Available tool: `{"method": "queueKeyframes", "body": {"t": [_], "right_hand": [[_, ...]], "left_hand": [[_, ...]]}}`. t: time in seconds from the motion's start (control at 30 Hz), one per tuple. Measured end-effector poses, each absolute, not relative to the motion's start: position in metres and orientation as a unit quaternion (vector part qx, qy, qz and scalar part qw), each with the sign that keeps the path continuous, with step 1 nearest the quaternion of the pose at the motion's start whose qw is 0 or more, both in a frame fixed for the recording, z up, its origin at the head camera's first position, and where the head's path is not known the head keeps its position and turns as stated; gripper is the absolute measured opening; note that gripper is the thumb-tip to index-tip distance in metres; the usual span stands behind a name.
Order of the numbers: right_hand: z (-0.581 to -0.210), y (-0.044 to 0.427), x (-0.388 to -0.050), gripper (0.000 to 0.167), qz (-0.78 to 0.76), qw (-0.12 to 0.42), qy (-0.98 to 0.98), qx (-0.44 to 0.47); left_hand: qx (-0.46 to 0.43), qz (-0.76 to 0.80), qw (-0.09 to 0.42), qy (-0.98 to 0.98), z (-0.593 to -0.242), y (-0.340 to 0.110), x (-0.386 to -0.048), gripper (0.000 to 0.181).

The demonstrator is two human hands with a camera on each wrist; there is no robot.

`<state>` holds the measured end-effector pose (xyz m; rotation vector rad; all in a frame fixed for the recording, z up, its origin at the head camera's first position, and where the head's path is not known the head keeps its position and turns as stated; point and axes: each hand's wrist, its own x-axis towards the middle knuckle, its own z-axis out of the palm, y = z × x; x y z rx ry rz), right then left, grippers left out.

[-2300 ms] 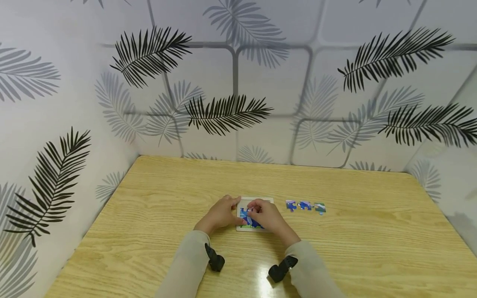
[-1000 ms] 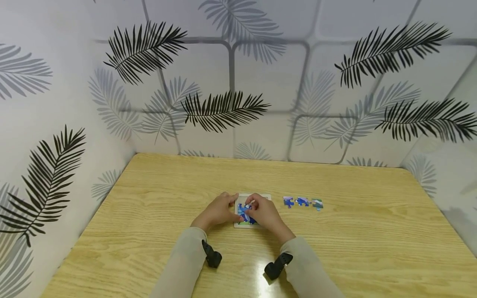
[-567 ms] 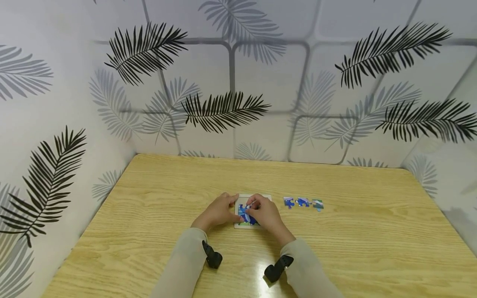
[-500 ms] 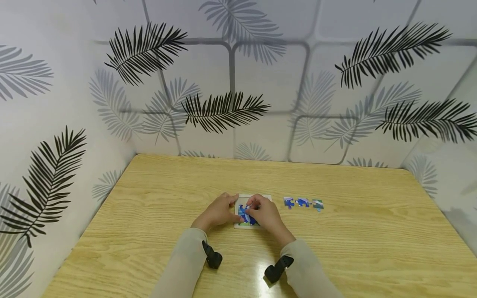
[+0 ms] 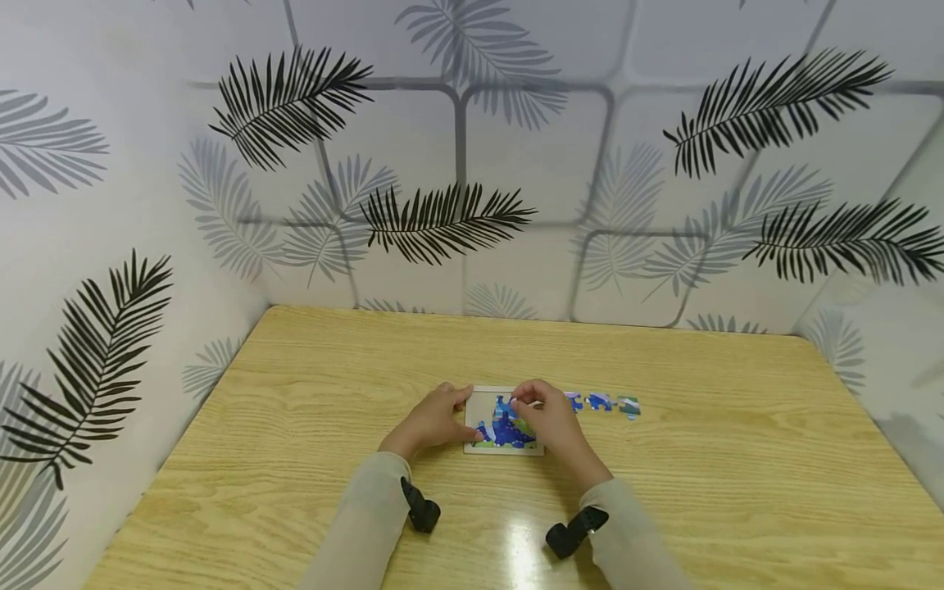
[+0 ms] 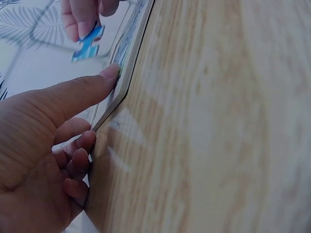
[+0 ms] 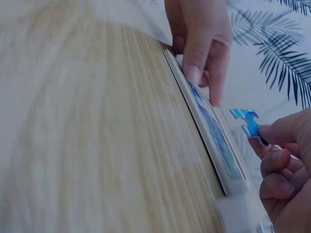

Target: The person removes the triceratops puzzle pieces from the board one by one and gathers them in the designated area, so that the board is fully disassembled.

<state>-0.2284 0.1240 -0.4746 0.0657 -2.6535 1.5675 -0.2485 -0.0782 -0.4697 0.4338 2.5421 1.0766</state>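
A small puzzle tray (image 5: 481,401) with a pale border lies on the table. Blue and green jigsaw pieces (image 5: 509,434) fill its lower part, while bare backing shows at its upper left. My left hand (image 5: 433,419) grips the tray's left side, thumb on top and curled fingers at the edge. Between thumb and fingertips, my right hand (image 5: 553,418) pinches a blue puzzle piece (image 7: 251,125) above the tray. In the left wrist view the held piece (image 6: 88,45) hangs apart from the tray. The right hand covers the tray's upper right corner.
Three loose puzzle pieces lie in a row right of the tray: a purple-blue one (image 5: 574,401) partly behind the right hand, a blue one (image 5: 600,401) and a green-grey one (image 5: 629,406). The wooden table (image 5: 354,352) meets a leaf-patterned wall (image 5: 516,270) at the back.
My right hand has moved right and lifted a blue piece off the tray's left part, uncovering more of the picture. My left hand keeps its hold on the tray's left side.
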Motion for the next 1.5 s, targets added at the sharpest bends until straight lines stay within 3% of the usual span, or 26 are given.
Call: {"method": "queueKeyframes", "body": {"t": [0.67,1.5], "right_hand": [[-0.479,0.202,-0.211,0.011,0.443,0.031,-0.896,-0.018],[-0.483,0.214,-0.209,0.010,0.413,0.044,-0.909,-0.030]], "left_hand": [[0.146,0.384,0.177,0.894,-0.470,-0.079,-0.247,0.085],[0.153,0.379,0.171,0.896,-0.473,-0.079,-0.248,0.086]]}}
